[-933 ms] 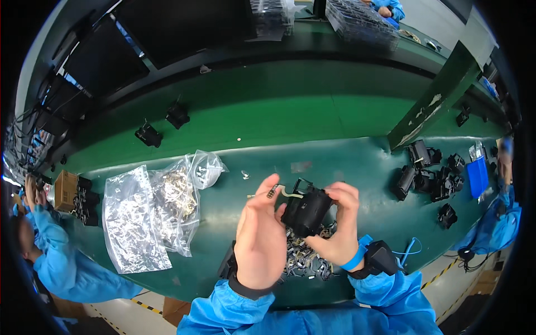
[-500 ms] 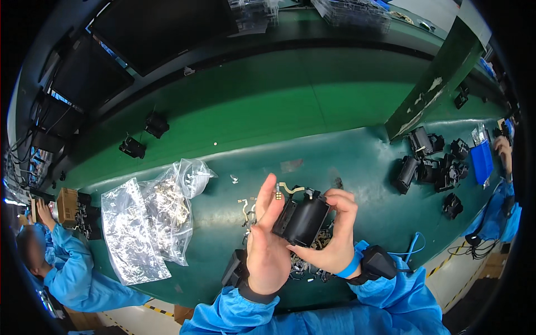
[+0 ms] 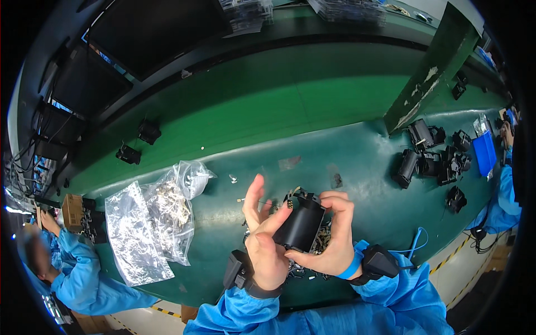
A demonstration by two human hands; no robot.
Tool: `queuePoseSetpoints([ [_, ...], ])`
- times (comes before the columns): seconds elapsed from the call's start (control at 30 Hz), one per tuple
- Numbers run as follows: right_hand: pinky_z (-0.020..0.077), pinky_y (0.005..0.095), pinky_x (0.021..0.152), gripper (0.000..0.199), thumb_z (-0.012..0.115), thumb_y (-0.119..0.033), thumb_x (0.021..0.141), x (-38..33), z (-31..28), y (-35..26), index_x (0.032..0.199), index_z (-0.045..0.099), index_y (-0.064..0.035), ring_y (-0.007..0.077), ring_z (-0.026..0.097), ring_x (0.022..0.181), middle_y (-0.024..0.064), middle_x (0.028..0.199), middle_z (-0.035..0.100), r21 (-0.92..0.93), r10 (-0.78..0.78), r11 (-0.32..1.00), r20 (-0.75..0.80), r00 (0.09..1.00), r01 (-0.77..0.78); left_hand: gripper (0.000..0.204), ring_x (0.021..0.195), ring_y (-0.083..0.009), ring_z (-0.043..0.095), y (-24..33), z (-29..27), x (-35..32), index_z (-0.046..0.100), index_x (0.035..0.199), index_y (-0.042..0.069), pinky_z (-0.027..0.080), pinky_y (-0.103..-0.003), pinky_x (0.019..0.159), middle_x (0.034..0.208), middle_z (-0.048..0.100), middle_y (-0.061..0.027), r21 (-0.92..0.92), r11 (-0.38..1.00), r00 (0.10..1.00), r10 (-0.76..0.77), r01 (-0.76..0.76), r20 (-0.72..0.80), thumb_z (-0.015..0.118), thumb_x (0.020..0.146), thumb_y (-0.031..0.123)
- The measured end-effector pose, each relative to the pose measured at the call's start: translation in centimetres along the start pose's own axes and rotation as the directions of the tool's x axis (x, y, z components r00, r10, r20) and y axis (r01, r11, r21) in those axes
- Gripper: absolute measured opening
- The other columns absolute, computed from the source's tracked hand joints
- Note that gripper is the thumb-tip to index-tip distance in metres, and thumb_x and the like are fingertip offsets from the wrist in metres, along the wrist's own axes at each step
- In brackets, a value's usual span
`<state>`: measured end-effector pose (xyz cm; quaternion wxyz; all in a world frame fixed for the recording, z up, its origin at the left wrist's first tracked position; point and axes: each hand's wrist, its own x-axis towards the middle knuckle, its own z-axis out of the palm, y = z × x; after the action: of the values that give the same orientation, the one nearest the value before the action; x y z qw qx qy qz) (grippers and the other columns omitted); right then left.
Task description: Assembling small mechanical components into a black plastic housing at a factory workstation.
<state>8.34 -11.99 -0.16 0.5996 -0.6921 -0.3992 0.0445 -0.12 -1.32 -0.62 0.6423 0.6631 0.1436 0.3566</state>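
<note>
A black plastic housing [image 3: 301,228] with a rounded, smooth front is held above the bench. My right hand [image 3: 338,243] grips it from the right, fingers over its upper corner and thumb at its lower edge. A thin flex cable [image 3: 296,191] bends out of the housing's top, its dark end with small gold contacts at my left index fingertip. My left hand [image 3: 263,251] has the index finger pressed to that end by the housing's upper left; its other fingers stick up. Loose small parts [image 3: 321,243] lie partly hidden beneath the hands.
Clear plastic bags [image 3: 151,223] holding small parts lie left on the green bench [image 3: 223,245]. Several black housings [image 3: 430,162] and a blue tray [image 3: 484,153] are at right, by a green post [image 3: 427,78]. A co-worker [image 3: 84,268] sits at far left; another person's hand shows far right.
The flex cable's contact end has moved from standing above the housing down to its upper left edge, with my left index finger. My right hand keeps its grip.
</note>
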Motion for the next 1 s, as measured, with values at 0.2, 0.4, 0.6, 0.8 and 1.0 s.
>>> queuePoseSetpoints([
  [0.2, 0.0433, 0.0382, 0.085, 0.087, 0.089, -0.017, 0.059, 0.0, -0.1, 0.4, 0.124, 0.033, -0.0053, 0.0262, 0.05, 0.104, 0.0162, 0.122, 0.041, 0.056, 0.08, 0.995, -0.015, 0.997, -0.079, 0.063, 0.142, -0.0379, 0.022, 0.1, 0.4, -0.1, 0.073, 0.11, 0.013, 0.015, -0.056, 0.112, 0.154, 0.026, -0.0191, -0.031, 0.999, 0.999, 0.007, -0.008, -0.049, 0.032, 0.099, 0.06],
  [0.4, 0.0422, 0.0369, 0.086, 0.083, 0.086, -0.013, 0.062, 0.3, 0.1, 1.0, 0.126, 0.033, -0.0058, 0.0234, 0.048, 0.103, 0.015, 0.124, 0.041, 0.093, 0.096, 0.992, -0.047, 0.994, -0.091, 0.052, 0.141, -0.0338, 0.026, 0.2, 0.7, -0.4, 0.069, 0.116, 0.012, 0.019, -0.05, 0.115, 0.154, 0.026, -0.0209, -0.08, 0.997, 1.0, 0.022, -0.023, -0.009, 0.033, 0.103, 0.048],
  [0.6, 0.0422, 0.0361, 0.086, 0.083, 0.085, -0.01, 0.062, 0.4, 0.5, 1.3, 0.127, 0.033, -0.0059, 0.023, 0.048, 0.101, 0.0146, 0.124, 0.041, 0.108, 0.111, 0.989, -0.064, 0.992, -0.103, 0.056, 0.14, -0.0367, 0.026, 0.3, 1.5, -0.9, 0.071, 0.114, 0.007, 0.017, -0.051, 0.114, 0.152, 0.028, -0.0231, -0.172, 0.985, 1.0, -0.003, 0.0, -0.015, 0.037, 0.102, 0.05],
  [0.8, 0.0425, 0.0358, 0.084, 0.084, 0.086, -0.01, 0.06, 0.4, 0.4, 1.7, 0.126, 0.033, -0.0062, 0.0225, 0.047, 0.1, 0.0144, 0.123, 0.042, 0.145, 0.122, 0.984, -0.101, 0.987, -0.107, 0.047, 0.139, -0.0356, 0.03, 0.2, 1.7, -1.2, 0.067, 0.121, 0.011, 0.027, -0.051, 0.113, 0.152, 0.026, -0.0233, -0.192, 0.981, 1.0, -0.014, 0.013, -0.003, 0.041, 0.102, 0.045],
  [1.0, 0.0441, 0.0355, 0.082, 0.085, 0.087, -0.007, 0.059, 0.6, 0.4, 1.7, 0.126, 0.034, -0.006, 0.0244, 0.049, 0.099, 0.0156, 0.123, 0.042, 0.08, 0.099, 0.993, -0.133, 0.986, -0.088, 0.047, 0.14, -0.0366, 0.027, 0.6, 1.9, -1.4, 0.065, 0.124, 0.006, 0.019, -0.051, 0.114, 0.153, 0.026, -0.0242, -0.218, 0.975, 0.999, -0.045, 0.046, 0.01, 0.044, 0.1, 0.041],
])
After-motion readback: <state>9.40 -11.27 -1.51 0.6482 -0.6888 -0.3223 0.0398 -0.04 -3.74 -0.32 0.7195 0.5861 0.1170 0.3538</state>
